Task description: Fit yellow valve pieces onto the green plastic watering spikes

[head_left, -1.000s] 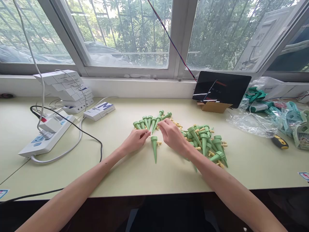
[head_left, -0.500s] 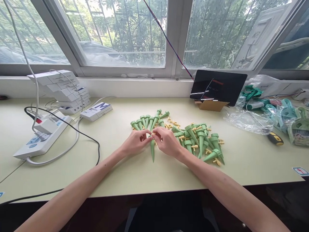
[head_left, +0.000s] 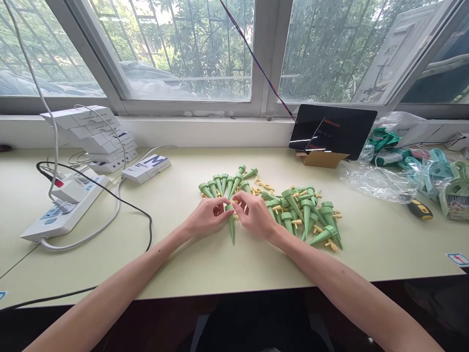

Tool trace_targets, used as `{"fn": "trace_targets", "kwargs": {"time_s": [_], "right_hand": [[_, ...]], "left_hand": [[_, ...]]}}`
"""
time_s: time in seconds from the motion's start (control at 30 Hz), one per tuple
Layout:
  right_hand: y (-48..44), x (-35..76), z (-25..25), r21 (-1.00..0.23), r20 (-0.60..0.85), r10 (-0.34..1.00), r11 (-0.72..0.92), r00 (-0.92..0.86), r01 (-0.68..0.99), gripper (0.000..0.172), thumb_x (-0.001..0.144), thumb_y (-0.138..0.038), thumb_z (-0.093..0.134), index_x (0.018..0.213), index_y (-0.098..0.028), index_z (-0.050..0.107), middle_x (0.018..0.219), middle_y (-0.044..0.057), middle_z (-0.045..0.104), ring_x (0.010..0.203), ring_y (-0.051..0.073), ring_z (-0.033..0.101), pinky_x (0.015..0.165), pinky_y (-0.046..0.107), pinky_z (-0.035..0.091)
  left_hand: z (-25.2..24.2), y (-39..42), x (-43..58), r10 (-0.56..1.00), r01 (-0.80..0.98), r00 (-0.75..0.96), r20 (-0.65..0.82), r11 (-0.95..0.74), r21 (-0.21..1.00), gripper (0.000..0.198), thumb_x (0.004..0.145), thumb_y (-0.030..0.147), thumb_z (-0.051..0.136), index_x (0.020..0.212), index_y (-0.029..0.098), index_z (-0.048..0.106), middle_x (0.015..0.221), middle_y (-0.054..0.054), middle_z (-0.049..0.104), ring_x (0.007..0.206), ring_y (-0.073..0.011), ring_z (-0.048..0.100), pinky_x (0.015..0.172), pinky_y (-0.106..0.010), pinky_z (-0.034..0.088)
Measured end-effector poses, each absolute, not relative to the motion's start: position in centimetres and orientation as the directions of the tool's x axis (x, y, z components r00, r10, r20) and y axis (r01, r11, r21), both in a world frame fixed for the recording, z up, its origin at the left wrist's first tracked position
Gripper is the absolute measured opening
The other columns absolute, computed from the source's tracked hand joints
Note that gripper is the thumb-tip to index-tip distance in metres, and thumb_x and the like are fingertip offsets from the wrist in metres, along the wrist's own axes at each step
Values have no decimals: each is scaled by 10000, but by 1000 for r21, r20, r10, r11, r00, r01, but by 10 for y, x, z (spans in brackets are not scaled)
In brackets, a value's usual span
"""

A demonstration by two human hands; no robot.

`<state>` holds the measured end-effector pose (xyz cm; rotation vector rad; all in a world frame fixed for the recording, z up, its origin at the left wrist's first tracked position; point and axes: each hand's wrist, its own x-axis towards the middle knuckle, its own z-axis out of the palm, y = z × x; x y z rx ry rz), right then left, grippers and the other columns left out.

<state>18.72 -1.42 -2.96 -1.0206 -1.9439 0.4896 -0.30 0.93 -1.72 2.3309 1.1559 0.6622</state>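
Pinches the head of a green spike point(head_left: 232, 231) at frame centre between closed left hand point(head_left: 205, 221) and closed right hand point(head_left: 256, 218); points its tip toward the lower edge.

We see green spike point(head_left: 231, 230) between left hand point(head_left: 205, 220) and right hand point(head_left: 256, 217), with yellow bit at its top. Beyond hands: row of green spikes point(head_left: 223, 184). Right of right hand: green heap point(head_left: 309, 215) flecked with yellow valves point(head_left: 264, 186). Under hands: pale yellow-green table point(head_left: 220, 266). Left of left hand we note white power strip point(head_left: 54, 217) with blue sockets, black cable point(head_left: 141, 210), white boxes point(head_left: 146, 167) with blue lettering. Far right of right hand: black tablet point(head_left: 331, 131), brown cardboard point(head_left: 321, 159), yellow-and-black tool point(head_left: 421, 210), teal pieces point(head_left: 437, 168) in clear plastic.
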Motion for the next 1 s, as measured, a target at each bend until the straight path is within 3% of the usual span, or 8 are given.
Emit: {"fn": "trace_targets", "kwargs": {"time_s": [0.3,0.6,0.8,1.0], "right_hand": [[-11,188,-32,-666,532,803,593,-270,452,189,986,-219,449,1058,-177,619,988,68,683,734,146,594,641,258,465],[-13,189,-27,-654,578,794,587,-186,477,200,1006,-279,462,987,-195,642,902,54,672,740,156,588,677,276,472],[-13,191,-25,-659,593,795,570,-126,491,181,1001,-270,469,993,-202,638,907,64,651,781,172,603,657,274,481],[-12,191,-25,-673,597,796,562,-94,481,184,995,-244,465,1037,-193,637,943,74,649,784,173,612,652,274,491]], "left_hand": [[-16,10,-4,851,561,497,169,-464,686,244,889,402,583,898,171,660,570,58,436,502,-82,350,480,-214,303],[-15,16,-5,867,456,418,272,-459,763,307,862,472,635,948,179,664,781,-25,628,661,-132,589,571,-238,520],[-11,13,-5,909,421,338,245,-378,825,322,866,493,638,972,189,622,670,-2,608,530,-130,604,439,-227,478],[-16,16,-7,922,394,318,221,-341,854,345,871,506,636,1005,189,614,608,3,620,478,-128,576,414,-232,469]]}}
